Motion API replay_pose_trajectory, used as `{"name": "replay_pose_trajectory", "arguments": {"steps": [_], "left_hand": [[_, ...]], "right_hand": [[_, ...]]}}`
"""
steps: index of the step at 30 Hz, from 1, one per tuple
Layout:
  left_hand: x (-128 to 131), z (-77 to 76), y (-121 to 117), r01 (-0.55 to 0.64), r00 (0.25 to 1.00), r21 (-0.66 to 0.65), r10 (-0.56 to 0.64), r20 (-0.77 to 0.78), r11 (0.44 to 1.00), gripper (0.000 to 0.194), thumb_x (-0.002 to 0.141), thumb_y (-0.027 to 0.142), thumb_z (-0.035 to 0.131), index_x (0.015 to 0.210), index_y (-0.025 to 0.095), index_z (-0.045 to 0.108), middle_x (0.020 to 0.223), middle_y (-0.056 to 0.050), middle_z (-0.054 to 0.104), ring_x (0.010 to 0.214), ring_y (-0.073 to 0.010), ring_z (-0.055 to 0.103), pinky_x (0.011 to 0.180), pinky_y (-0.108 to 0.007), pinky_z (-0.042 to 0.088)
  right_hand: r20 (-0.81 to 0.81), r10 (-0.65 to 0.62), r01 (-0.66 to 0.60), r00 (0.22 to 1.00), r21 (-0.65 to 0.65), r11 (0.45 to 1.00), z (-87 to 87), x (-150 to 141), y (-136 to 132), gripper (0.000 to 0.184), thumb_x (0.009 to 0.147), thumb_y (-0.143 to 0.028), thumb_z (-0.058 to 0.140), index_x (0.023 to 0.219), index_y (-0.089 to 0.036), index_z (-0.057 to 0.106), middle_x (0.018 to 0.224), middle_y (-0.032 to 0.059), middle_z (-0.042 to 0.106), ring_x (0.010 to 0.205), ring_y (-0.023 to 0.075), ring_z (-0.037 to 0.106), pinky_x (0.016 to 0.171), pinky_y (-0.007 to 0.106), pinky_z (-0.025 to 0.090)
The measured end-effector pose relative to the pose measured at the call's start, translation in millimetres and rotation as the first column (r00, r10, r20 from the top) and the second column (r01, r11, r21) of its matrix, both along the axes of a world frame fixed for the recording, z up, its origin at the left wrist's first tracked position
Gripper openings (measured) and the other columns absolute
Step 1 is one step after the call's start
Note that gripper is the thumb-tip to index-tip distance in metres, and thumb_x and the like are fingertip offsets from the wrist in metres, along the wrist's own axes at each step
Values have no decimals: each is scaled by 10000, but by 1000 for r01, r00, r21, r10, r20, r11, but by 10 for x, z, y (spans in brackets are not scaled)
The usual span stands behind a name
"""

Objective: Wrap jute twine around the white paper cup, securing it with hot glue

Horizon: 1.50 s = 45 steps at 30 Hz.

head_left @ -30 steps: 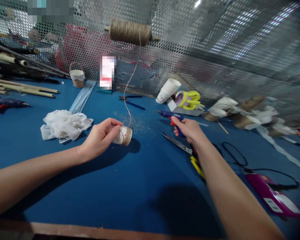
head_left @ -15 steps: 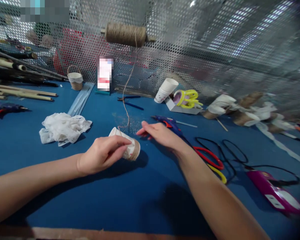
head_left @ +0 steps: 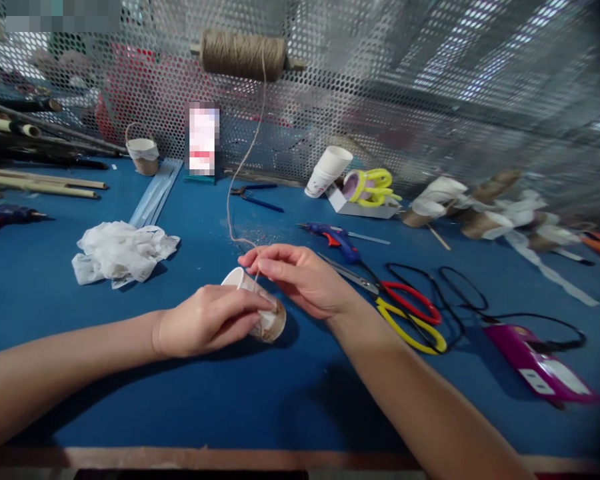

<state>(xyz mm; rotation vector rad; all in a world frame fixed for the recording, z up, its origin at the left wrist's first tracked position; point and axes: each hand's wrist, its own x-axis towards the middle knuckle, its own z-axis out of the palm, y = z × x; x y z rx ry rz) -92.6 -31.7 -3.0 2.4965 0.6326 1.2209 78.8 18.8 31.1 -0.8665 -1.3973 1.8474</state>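
My left hand (head_left: 213, 320) is closed around a white paper cup (head_left: 234, 277), which lies tilted with its mouth to the upper left. Brown twine is wound about the cup's base end, partly hidden by my fingers. Between the thumb and fingers of my right hand (head_left: 300, 277), just above the cup, is pinched a strand of twine (head_left: 229, 213). That strand runs up to a twine spool (head_left: 243, 53) mounted on a rod at the perforated metal screen.
Right of my hands lie scissors (head_left: 413, 303) with red and yellow handles, a blue glue gun (head_left: 337, 241) and a purple power strip (head_left: 540, 367). Crumpled white ribbon (head_left: 123, 253) sits left. Behind are pliers (head_left: 257, 197), stacked paper cups (head_left: 329, 171) and a small twine-wrapped basket (head_left: 143, 157).
My right hand has moved left to the cup and now pinches the twine, where before it was apart from it. The strand bows further left. The view has shifted slightly.
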Motion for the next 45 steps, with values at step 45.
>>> {"name": "replay_pose_trajectory", "arguments": {"steps": [45], "left_hand": [[23, 6, -4, -197, 959, -528, 274, 71, 826, 189, 884, 240, 476, 1028, 151, 559, 813, -24, 675, 599, -92, 585, 548, -177, 462]], "right_hand": [[95, -434, 368, 896, 388, 845, 124, 108, -35, 100, 695, -301, 678, 716, -206, 656, 747, 1, 641, 722, 129, 554, 739, 314, 438]]}}
